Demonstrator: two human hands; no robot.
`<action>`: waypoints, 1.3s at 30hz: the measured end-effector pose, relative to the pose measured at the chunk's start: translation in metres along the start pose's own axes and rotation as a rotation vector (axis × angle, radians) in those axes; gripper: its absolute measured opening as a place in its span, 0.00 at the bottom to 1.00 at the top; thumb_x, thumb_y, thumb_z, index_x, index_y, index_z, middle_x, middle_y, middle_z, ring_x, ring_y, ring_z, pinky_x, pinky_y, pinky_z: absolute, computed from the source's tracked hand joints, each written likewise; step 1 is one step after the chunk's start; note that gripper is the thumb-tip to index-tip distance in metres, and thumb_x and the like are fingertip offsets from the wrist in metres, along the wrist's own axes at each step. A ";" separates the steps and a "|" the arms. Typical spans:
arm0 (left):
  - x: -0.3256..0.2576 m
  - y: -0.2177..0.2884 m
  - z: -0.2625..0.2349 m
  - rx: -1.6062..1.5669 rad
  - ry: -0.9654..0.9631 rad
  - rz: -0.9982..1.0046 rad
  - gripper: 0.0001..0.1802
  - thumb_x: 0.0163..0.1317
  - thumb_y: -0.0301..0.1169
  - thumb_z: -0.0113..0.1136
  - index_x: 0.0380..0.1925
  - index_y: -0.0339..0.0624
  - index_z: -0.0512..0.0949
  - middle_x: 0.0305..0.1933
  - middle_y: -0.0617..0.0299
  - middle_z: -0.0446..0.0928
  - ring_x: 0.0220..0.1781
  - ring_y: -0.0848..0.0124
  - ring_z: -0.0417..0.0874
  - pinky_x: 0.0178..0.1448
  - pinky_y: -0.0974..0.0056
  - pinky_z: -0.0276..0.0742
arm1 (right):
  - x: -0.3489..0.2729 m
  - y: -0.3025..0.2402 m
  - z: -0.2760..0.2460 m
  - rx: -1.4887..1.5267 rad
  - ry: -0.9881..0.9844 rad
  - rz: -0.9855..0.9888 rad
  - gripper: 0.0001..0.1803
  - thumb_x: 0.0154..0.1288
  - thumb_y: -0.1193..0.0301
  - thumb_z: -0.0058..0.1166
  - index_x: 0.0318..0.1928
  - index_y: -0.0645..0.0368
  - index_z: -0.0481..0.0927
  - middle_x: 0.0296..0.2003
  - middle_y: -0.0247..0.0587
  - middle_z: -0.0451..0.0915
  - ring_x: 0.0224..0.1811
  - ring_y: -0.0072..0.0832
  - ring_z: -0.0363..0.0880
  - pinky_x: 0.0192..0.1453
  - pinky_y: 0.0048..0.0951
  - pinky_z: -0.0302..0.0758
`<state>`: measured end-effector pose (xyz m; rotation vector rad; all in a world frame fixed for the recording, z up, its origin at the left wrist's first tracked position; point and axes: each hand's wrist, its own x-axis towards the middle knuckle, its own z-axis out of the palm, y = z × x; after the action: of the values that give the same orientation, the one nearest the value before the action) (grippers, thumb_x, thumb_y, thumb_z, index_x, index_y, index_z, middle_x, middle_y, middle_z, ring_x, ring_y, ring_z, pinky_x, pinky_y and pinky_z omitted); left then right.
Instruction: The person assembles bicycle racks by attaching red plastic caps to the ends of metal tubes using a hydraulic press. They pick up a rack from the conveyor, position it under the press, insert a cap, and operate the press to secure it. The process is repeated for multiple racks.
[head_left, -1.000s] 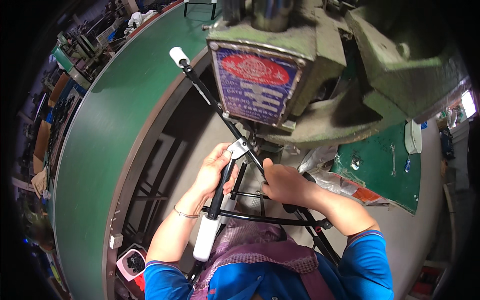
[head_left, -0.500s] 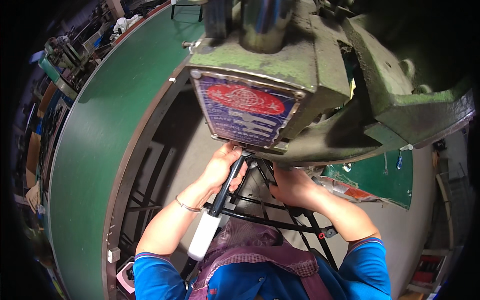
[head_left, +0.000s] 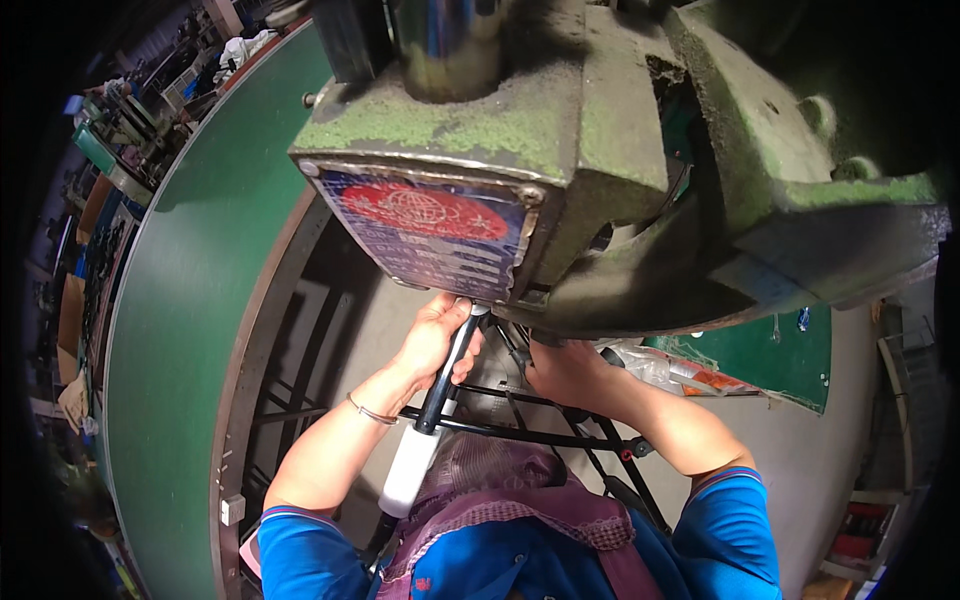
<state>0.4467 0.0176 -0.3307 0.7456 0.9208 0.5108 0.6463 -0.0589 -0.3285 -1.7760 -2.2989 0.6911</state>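
Observation:
My left hand is closed round a black tube, its thumb near the tube's upper end, just under the green machine head. Lower on this tube sits a white sleeve, slanting toward my lap. The tube appears to be part of a black tubular frame with crossing bars, one carrying a small red ring. Under the machine's curved edge my right hand has its fingers curled beside the frame's upper bars; the machine and the hand itself hide what they grip.
A long green table with a brown edge runs along the left. At right, another green surface carries clear plastic wrap. Machines and clutter line the far left; a red-filled crate stands at lower right.
The machine head appears farther left and larger in the picture as my view shifts. Both hands keep nearly the same pose, sitting slightly farther left, and my left hand still holds the tube.

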 end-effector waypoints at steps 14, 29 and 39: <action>0.002 0.009 -0.002 0.106 0.005 -0.052 0.09 0.75 0.36 0.40 0.43 0.43 0.67 0.21 0.52 0.76 0.08 0.68 0.69 0.09 0.64 0.64 | -0.003 -0.010 -0.005 0.151 -0.073 0.094 0.16 0.58 0.71 0.44 0.39 0.75 0.74 0.35 0.66 0.79 0.40 0.57 0.80 0.47 0.51 0.76; 0.000 0.012 0.003 0.203 0.029 -0.063 0.13 0.74 0.36 0.38 0.48 0.42 0.69 0.22 0.52 0.77 0.09 0.69 0.70 0.10 0.66 0.65 | 0.000 -0.012 0.000 0.080 -0.023 0.127 0.16 0.55 0.75 0.46 0.42 0.76 0.66 0.28 0.64 0.80 0.37 0.55 0.82 0.46 0.47 0.78; -0.002 0.011 0.003 0.215 0.030 -0.020 0.16 0.74 0.35 0.37 0.52 0.39 0.69 0.22 0.52 0.77 0.07 0.70 0.68 0.08 0.67 0.63 | -0.003 -0.027 -0.009 0.133 -0.094 0.216 0.16 0.57 0.75 0.48 0.43 0.77 0.66 0.33 0.69 0.79 0.43 0.57 0.81 0.51 0.48 0.76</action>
<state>0.4474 0.0222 -0.3194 0.9244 1.0204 0.4098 0.6273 -0.0644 -0.3077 -1.9858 -2.0788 0.9583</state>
